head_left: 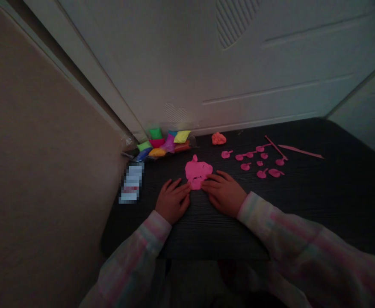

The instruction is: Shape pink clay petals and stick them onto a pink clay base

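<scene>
The phone lies left of the fingers of the left hand; its screen is pixelated and cannot be read. The pink clay piece is flat, irregular in outline, knobbed at the top, with a ragged slit across its lower half. It lies on the bench between both hands' fingers. The left hand and right hand have fingers slightly apart, tips touching its lower edges.

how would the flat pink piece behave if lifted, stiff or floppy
The flat pink piece would probably sag, as it looks thin and dough-like. It might tear near the ragged gaps above its lower edge. Lying flat, it seems unlikely to roll.
</scene>
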Action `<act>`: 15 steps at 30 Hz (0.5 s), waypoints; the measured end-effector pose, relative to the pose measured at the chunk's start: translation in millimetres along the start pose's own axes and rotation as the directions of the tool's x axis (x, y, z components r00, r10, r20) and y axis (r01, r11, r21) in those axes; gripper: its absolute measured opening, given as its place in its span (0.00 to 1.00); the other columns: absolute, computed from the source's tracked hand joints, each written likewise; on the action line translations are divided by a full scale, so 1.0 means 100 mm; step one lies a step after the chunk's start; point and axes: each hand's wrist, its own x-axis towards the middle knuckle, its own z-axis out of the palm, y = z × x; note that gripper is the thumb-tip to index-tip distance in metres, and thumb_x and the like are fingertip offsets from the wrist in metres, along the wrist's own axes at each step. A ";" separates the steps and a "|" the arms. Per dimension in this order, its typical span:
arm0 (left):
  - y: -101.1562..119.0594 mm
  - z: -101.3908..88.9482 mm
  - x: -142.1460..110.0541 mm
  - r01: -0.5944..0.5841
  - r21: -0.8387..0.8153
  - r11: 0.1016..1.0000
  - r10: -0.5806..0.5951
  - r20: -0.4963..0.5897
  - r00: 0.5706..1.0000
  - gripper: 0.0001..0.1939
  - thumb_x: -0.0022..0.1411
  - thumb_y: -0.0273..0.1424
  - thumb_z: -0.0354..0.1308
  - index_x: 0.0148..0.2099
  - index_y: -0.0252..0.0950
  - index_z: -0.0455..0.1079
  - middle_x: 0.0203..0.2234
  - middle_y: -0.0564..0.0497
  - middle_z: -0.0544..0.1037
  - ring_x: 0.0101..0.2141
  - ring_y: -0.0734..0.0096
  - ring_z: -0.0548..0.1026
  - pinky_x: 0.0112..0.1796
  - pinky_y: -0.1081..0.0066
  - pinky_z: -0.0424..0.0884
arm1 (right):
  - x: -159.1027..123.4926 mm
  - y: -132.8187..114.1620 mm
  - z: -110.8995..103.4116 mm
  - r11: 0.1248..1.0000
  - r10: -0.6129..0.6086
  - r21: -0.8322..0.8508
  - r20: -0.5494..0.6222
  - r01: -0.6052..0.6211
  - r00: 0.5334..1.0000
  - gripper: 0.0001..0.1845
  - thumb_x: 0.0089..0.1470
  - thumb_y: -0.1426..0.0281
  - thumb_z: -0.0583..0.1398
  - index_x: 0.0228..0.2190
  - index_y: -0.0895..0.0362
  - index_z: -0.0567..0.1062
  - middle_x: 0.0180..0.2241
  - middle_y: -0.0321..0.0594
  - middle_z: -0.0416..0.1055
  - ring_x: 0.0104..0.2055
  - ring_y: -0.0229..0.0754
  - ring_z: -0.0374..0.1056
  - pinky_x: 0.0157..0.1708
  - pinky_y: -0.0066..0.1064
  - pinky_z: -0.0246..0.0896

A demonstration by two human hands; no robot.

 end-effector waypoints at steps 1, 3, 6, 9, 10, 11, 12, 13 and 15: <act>0.00 0.00 -0.01 0.001 0.002 1.000 -0.001 -0.002 1.000 0.14 0.53 0.30 0.45 0.43 0.40 0.64 0.42 0.55 0.68 0.47 0.65 0.59 0.47 0.58 0.52 | -0.01 0.00 0.00 1.000 0.004 -0.005 0.000 -0.004 1.000 0.16 0.44 0.72 0.50 0.38 0.54 0.67 0.41 0.36 0.66 0.47 0.44 0.53 0.48 0.42 0.39; 0.00 -0.01 -0.02 0.004 0.003 1.000 -0.004 -0.014 1.000 0.14 0.53 0.30 0.45 0.42 0.40 0.64 0.42 0.55 0.68 0.47 0.65 0.59 0.47 0.58 0.52 | -0.02 0.00 0.00 1.000 0.006 -0.013 -0.006 -0.007 1.000 0.16 0.45 0.72 0.50 0.38 0.54 0.67 0.41 0.36 0.66 0.47 0.43 0.53 0.48 0.41 0.40; 0.00 -0.01 -0.04 -0.020 -0.010 1.000 0.020 -0.020 1.000 0.15 0.52 0.30 0.45 0.44 0.38 0.63 0.43 0.53 0.67 0.47 0.65 0.58 0.46 0.60 0.54 | -0.07 0.01 0.01 1.000 -0.004 -0.021 -0.016 0.004 1.000 0.17 0.45 0.72 0.50 0.40 0.55 0.65 0.43 0.36 0.64 0.48 0.43 0.52 0.48 0.41 0.40; -0.01 -0.01 -0.04 -0.066 -0.039 0.997 0.065 -0.031 0.997 0.18 0.52 0.30 0.45 0.47 0.35 0.59 0.45 0.50 0.65 0.49 0.65 0.56 0.46 0.62 0.55 | -0.11 0.03 0.01 0.999 -0.023 -0.031 -0.017 0.022 1.000 0.18 0.45 0.72 0.50 0.42 0.55 0.64 0.44 0.37 0.63 0.49 0.43 0.51 0.48 0.41 0.40; -0.02 -0.01 -0.04 -0.072 -0.043 0.996 0.070 -0.037 0.997 0.19 0.52 0.30 0.45 0.48 0.34 0.58 0.46 0.48 0.64 0.49 0.64 0.55 0.46 0.61 0.55 | -0.11 0.03 0.00 0.999 -0.027 -0.034 -0.017 0.027 0.999 0.18 0.46 0.72 0.49 0.42 0.56 0.64 0.44 0.37 0.62 0.49 0.43 0.51 0.48 0.41 0.40; -0.02 0.00 -0.04 -0.074 -0.042 0.996 0.072 -0.040 0.997 0.19 0.52 0.30 0.45 0.48 0.33 0.58 0.46 0.48 0.64 0.50 0.64 0.54 0.46 0.61 0.55 | -0.11 0.03 0.00 0.999 -0.030 -0.035 -0.020 0.030 0.999 0.18 0.46 0.72 0.49 0.42 0.56 0.63 0.45 0.37 0.62 0.49 0.42 0.51 0.48 0.40 0.40; -0.02 0.00 -0.03 -0.073 -0.039 0.997 0.072 -0.039 0.997 0.19 0.52 0.30 0.45 0.48 0.33 0.58 0.46 0.47 0.63 0.50 0.63 0.54 0.46 0.61 0.55 | -0.10 0.02 -0.01 0.999 -0.031 -0.037 -0.025 0.030 0.999 0.18 0.47 0.72 0.49 0.42 0.56 0.63 0.45 0.37 0.62 0.49 0.42 0.52 0.48 0.40 0.40; -0.02 0.00 -0.02 -0.073 -0.033 0.997 0.071 -0.035 0.997 0.19 0.52 0.30 0.45 0.48 0.33 0.58 0.46 0.47 0.64 0.50 0.63 0.54 0.46 0.60 0.55 | -0.09 0.01 -0.02 0.999 -0.029 -0.037 -0.033 0.028 0.999 0.18 0.47 0.71 0.48 0.43 0.56 0.63 0.45 0.38 0.62 0.49 0.42 0.52 0.48 0.40 0.40; -0.01 0.00 -0.01 -0.077 -0.020 0.997 0.077 -0.034 0.996 0.18 0.52 0.30 0.45 0.46 0.33 0.60 0.45 0.48 0.65 0.50 0.63 0.54 0.46 0.60 0.55 | -0.05 -0.03 -0.01 0.999 -0.026 -0.037 -0.051 0.024 0.998 0.18 0.48 0.69 0.47 0.43 0.56 0.62 0.46 0.39 0.61 0.49 0.42 0.51 0.48 0.40 0.40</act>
